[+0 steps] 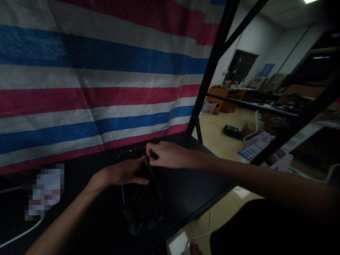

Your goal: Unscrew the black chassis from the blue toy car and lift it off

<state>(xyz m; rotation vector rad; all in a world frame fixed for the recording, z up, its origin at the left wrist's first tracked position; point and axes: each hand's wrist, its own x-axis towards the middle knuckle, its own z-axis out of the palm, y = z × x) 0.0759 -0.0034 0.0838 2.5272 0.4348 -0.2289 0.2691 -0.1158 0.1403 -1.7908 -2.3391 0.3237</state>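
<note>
A dark, oval, flat object with a thin bluish rim (142, 209) lies on the black table (186, 191); it is too dark to name. My left hand (127, 172) rests on its upper part with the fingers stretched out and the thumb meeting the other hand. My right hand (166, 154) is closed in a pinch on a small dark piece at the object's top right. A thin wire or rod (153, 176) runs down from the pinch across the object.
A striped red, white and blue tarp (101, 78) hangs right behind the table. A black metal frame post (209, 71) rises at the table's right corner. A white cable (18, 235) lies at the left. Boxes and papers (255, 147) litter the floor to the right.
</note>
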